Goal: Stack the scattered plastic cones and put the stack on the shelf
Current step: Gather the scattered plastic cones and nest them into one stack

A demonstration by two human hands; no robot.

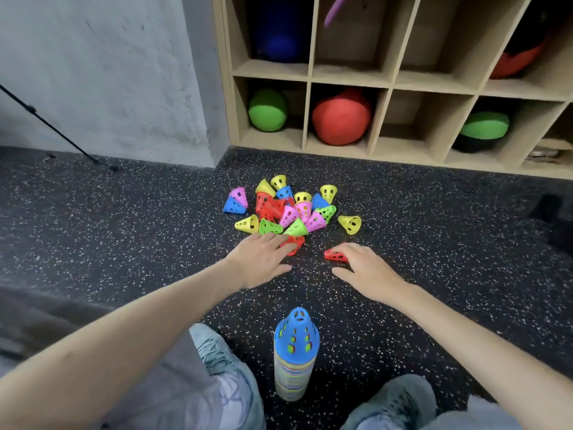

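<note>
On speckled floor [124, 231], both hands reach red cones; no writing legible.

Glossy plastic cones [288, 209], speckled rubbery floor [139, 212]

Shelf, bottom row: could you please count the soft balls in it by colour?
Green balls: 2
Red ball: 1
Total: 3
</note>
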